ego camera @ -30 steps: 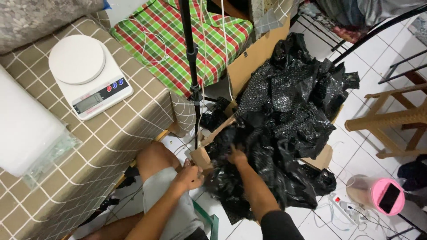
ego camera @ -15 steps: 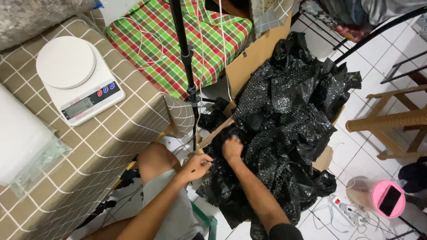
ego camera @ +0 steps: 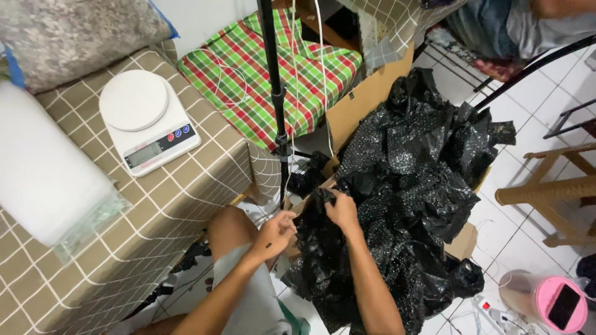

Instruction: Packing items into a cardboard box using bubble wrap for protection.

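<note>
Nearest the camera, both forearms reach fwd over the person's bare knee. Left hand (ego camera: 276, 232) is curled shut, pinching an edge of the black bubble wrap (ego camera: 403, 205) w/ fingertips; right hand (ego camera: 341, 211) is just beside it, fingers bent and closed on a fold of the same wrap. The wrap is a big crumpled heap spilling out of an open cardboard box (ego camera: 366, 102) on the tiled floor (ego camera: 515, 236), right of the hands, hanging over the box's near edge. A thin black stand pole (ego camera: 276, 99) rises upright between hands and box, white cords running alongside. To the left, a low counter (ego camera: 143, 211) w/ tan checked cover carries a white kitchen scale (ego camera: 149, 121), round platter on top, and a white foam roll (ego camera: 43, 174) in clear plastic at its left edge. Far right, near bottom: a pink round container (ego camera: 559, 304) w/ a dark phone lying on it. Further back, a red-green plaid cushion (ego camera: 267, 68) sits behind the scale; wooden stool legs (ego camera: 559, 186) stand at far right.
</note>
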